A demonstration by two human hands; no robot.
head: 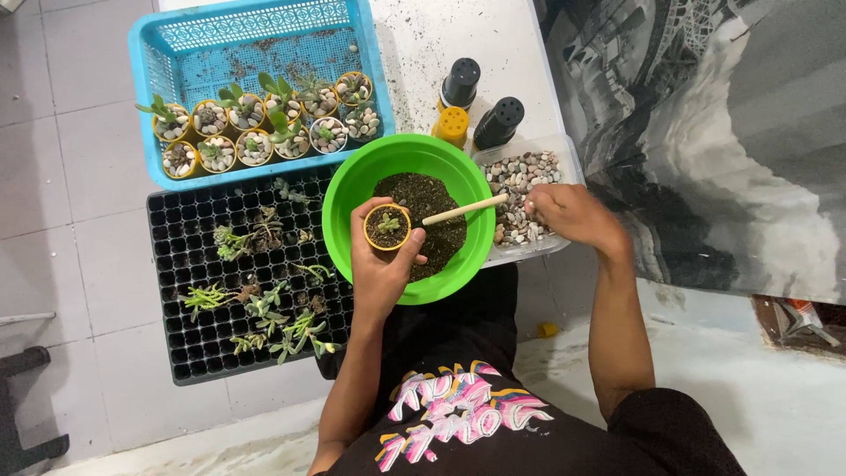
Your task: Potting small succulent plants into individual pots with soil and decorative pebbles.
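My left hand (pixel 379 264) holds a small yellow pot (pixel 388 227) with soil and a tiny succulent in it, over the green bowl (pixel 348 189) of dark soil. A wooden stick (pixel 464 210) lies across the bowl's right rim, its near end by my left thumb. My right hand (pixel 573 216) reaches into the clear tray of pebbles (pixel 525 176), fingers bent down among the stones; whether it grips any is hidden.
A blue basket (pixel 167 53) at the back holds several yellow pots topped with pebbles. A black seedling tray (pixel 189 291) with loose succulents lies to the left. Two black pots (pixel 498 122) and a yellow pot (pixel 452 126) stand behind the bowl.
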